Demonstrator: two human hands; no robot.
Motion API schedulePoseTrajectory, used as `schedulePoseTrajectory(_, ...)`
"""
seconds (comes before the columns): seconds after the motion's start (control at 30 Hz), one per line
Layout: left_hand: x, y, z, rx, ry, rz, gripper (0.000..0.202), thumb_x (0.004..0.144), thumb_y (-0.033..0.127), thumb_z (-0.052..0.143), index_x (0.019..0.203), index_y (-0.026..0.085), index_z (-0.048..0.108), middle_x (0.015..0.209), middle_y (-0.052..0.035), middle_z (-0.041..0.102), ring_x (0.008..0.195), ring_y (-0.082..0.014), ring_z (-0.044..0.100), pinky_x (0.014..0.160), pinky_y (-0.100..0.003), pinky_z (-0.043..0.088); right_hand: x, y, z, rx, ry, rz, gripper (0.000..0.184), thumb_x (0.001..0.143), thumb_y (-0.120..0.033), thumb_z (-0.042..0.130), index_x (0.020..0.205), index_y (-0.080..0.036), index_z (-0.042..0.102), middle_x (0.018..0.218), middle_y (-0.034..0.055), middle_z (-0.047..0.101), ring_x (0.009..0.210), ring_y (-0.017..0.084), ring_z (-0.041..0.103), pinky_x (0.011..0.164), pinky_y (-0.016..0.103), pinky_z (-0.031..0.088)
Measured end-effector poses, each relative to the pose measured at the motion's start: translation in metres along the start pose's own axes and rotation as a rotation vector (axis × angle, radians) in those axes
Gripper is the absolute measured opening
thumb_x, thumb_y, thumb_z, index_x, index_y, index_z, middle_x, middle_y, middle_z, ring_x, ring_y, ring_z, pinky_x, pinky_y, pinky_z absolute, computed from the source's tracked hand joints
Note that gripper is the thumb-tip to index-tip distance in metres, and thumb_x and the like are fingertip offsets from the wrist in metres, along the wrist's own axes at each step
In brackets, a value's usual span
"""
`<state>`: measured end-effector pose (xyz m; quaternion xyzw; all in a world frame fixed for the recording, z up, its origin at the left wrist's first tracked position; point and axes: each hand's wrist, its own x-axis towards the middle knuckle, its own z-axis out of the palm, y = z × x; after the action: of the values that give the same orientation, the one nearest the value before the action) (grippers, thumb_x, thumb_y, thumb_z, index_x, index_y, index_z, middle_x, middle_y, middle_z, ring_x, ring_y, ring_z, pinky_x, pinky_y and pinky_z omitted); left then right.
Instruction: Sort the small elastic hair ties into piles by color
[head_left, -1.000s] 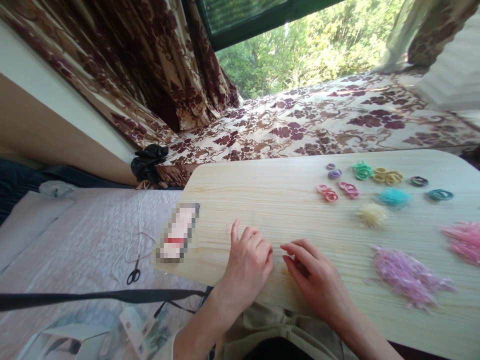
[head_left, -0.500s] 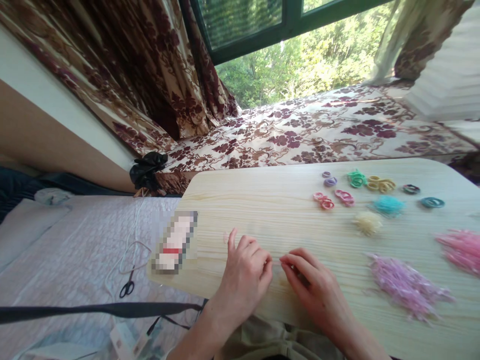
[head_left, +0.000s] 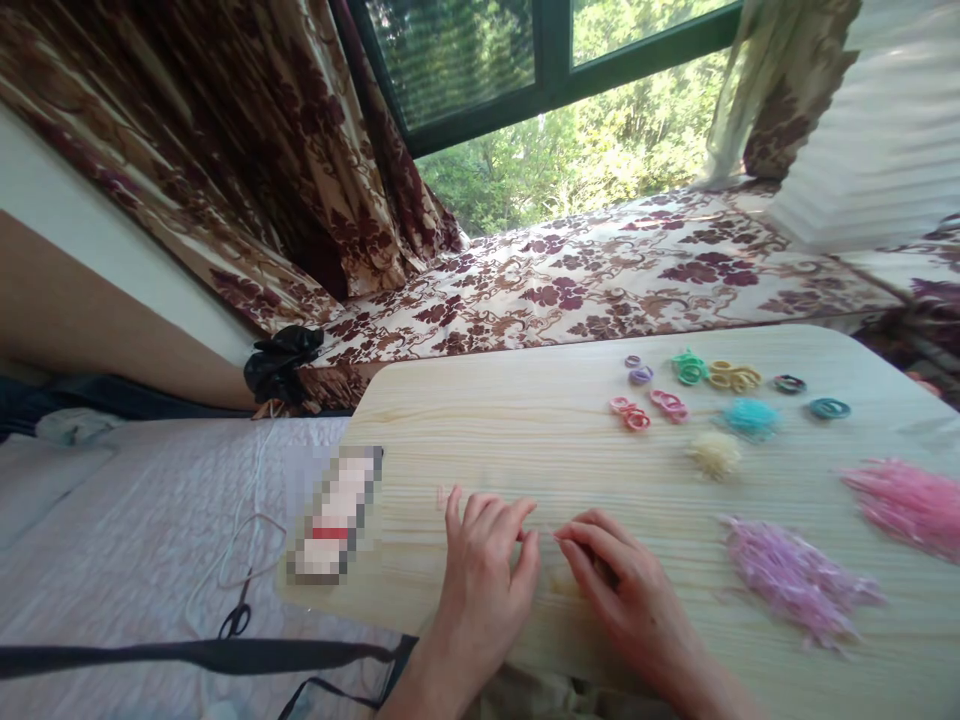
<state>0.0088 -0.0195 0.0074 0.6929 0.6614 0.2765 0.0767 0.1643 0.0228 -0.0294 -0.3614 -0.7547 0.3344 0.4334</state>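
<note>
My left hand (head_left: 487, 565) is over the table near its front edge, thumb and index finger parted, the other fingers loosely bent. Close by on its right, my right hand (head_left: 626, 580) pinches thumb and forefinger together. A tiny pale pinkish thing shows at those fingertips, too small to name. Just past the left fingertips lie small pale pink bits (head_left: 442, 496). To the right of my right hand are a heap of thin lilac strands (head_left: 795, 575) and a cream-coloured pile (head_left: 714, 455).
On the pale wooden table (head_left: 465, 420) are pink hair ties (head_left: 669, 405), green hair ties (head_left: 688, 367), yellow ones (head_left: 735, 376), a turquoise pile (head_left: 750, 417) and a pink heap (head_left: 911, 505). A blurred-out object (head_left: 334, 520) lies left. Scissors (head_left: 237, 618) rest on the bed.
My left thumb and index finger have moved apart from a closed pinch. The right hand keeps its pinch. The whole view has shifted, with the table now lower and further left.
</note>
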Motion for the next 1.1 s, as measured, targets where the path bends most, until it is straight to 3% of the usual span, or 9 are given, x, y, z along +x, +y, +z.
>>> schedulePoseTrajectory(0.07,0.0017,0.0010,0.0009,-0.010,-0.013,0.009,0.024,0.090,0.013,0.048,0.107,0.024,0.061,0.090,-0.0014,0.067,0.094,-0.0212,0.059,0.110,-0.060,0.025,0.0002,-0.0004,0.0000,0.005,-0.005,0.005,0.021,0.096,-0.023,0.047,0.088,-0.021,0.066,0.078,0.0038,0.064,0.070,0.014,0.063,0.061,0.024,0.052)
schedulePoseTrajectory(0.43,0.0037,0.0020,0.0001,-0.093,-0.054,-0.031,0.016,0.088,0.012,0.051,0.079,0.022,0.057,0.080,0.0026,0.062,0.091,-0.0182,0.057,0.113,-0.058,0.018,-0.0003,-0.0026,-0.0002,-0.006,-0.022,0.010,0.019,0.096,-0.022,0.048,0.087,-0.021,0.066,0.079,0.0020,0.063,0.070,0.013,0.063,0.061,0.023,0.051)
schedulePoseTrajectory(0.63,0.0007,-0.0001,-0.0027,-0.152,-0.077,-0.058,0.017,0.089,0.012,0.047,0.076,0.021,0.053,0.078,0.0015,0.060,0.085,-0.0173,0.057,0.108,-0.051,0.031,0.0010,-0.0041,0.0001,-0.029,-0.032,0.020,0.022,0.097,-0.025,0.046,0.084,-0.021,0.064,0.078,0.0034,0.064,0.070,0.014,0.064,0.062,0.024,0.052)
schedulePoseTrajectory(0.83,0.0014,-0.0038,-0.0050,-0.133,-0.036,-0.088,0.019,0.090,0.015,0.048,0.073,0.021,0.051,0.076,0.0021,0.059,0.082,-0.0168,0.057,0.107,-0.051,0.031,0.0013,-0.0025,0.0004,-0.041,0.006,0.010,0.023,0.097,-0.027,0.046,0.083,-0.021,0.064,0.077,0.0035,0.064,0.068,0.014,0.063,0.060,0.024,0.052)
schedulePoseTrajectory(1.1,-0.0004,-0.0029,-0.0039,-0.251,-0.085,-0.126,0.019,0.093,0.021,0.045,0.074,0.022,0.051,0.078,0.0006,0.059,0.084,-0.0186,0.056,0.101,-0.048,0.036,-0.0004,0.0000,0.0015,0.004,0.053,0.025,0.018,0.095,-0.025,0.048,0.100,-0.021,0.065,0.083,0.0043,0.065,0.064,0.012,0.062,0.058,0.022,0.053)
